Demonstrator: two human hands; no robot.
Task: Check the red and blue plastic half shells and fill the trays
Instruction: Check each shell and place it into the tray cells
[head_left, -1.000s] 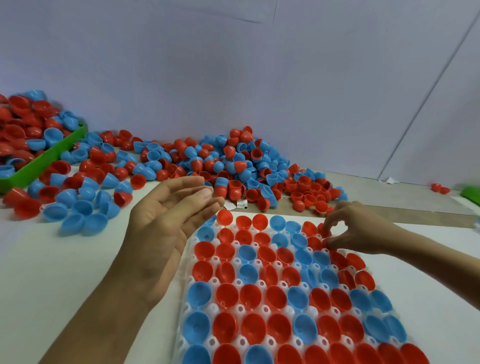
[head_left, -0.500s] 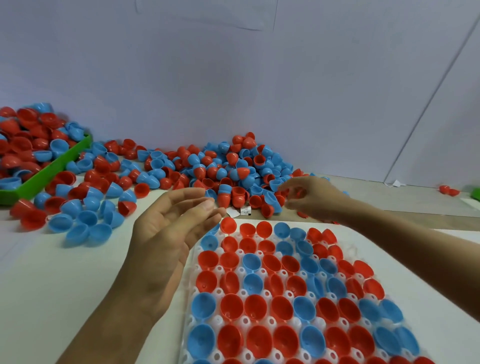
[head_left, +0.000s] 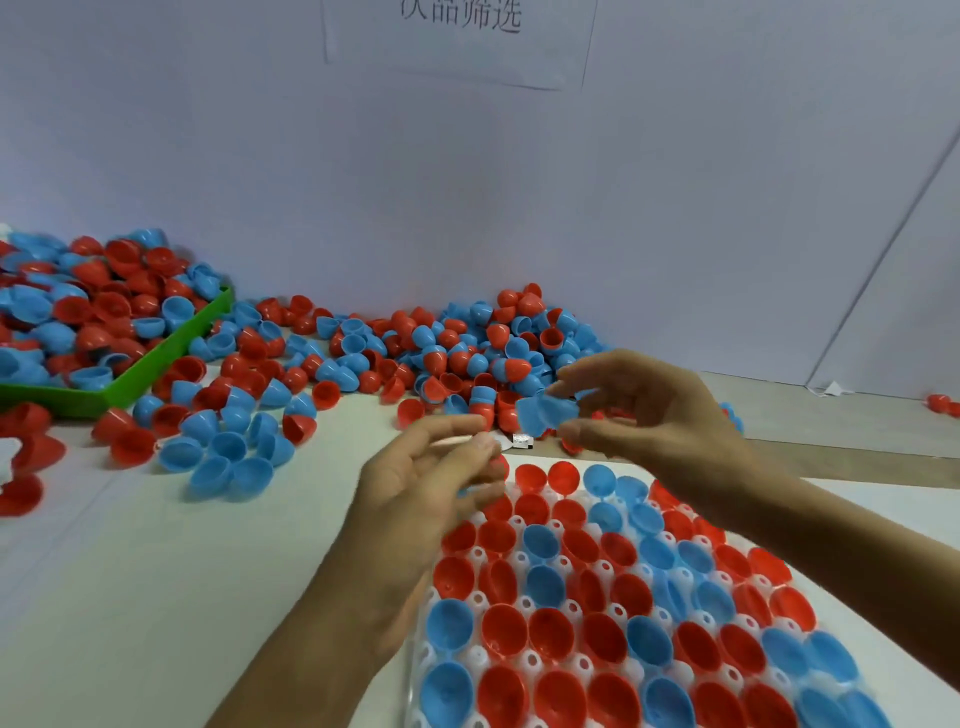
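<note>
The right hand (head_left: 652, 410) has come back from the loose pile (head_left: 467, 348) along the far edge of the bench (head_left: 130, 597) with a fresh piece: a second ago it was pressing down at the far right corner of the tray (head_left: 524, 665), half a second ago it was reaching into the heap, and now it is lifted above the tray's far edge with a blue half shell (head_left: 545, 413) pinched between thumb and fingertips. The left hand (head_left: 431, 483), which was hovering flat and relaxed over the tray's near-left side, has moved toward the shell; its fingers are loosely curled and blurred by motion, and whether they hold anything cannot be told from this view. The shift suggests the cycle has passed from placing to checking, with the blue half shell being brought between both hands for a look before it goes into a pocket. The tray is already nearly full of red and blue halves sitting open side up, so the remaining free pockets are few, and they seem likeliest at the far-left corner, partly hidden behind the left hand. Plenty of unsorted halves lie on the bench, and a green bin (head_left: 171, 358) at the far left edge is heaped with more. The next step, by this reading, is inspection and then seating the piece.
</note>
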